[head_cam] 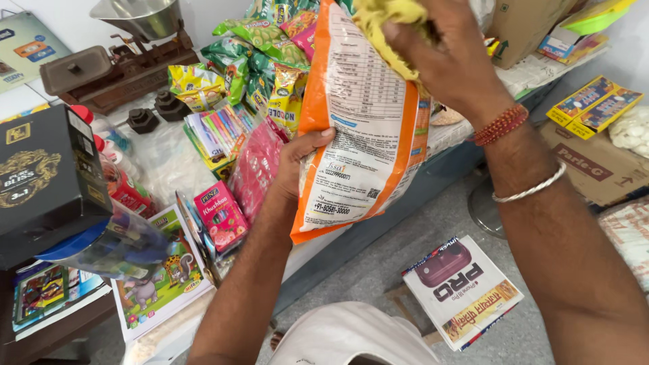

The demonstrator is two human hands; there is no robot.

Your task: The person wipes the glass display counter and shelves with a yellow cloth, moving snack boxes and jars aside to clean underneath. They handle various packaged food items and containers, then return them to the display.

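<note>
Orange-and-white snack packet (pixel 362 122) sat upright between hands, left hand (pixel 297 165) gripping its lower edge, right hand (pixel 449 57) at its top. Black box with gold emblem (pixel 44 176) far left of left hand. Pink small box (pixel 220 215) just left of left wrist. Green and yellow pouches (pixel 250 61) above left hand. White carton with maroon picture (pixel 463 290) below right forearm. Brown cardboard carton (pixel 595 165) right of right wrist.

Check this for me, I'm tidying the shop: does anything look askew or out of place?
Yes. A white printed box lies upside down on the grey floor, away from the stocked counter. The left hand holds the orange packet intact while the right hand presses a yellow cloth on it.
</note>
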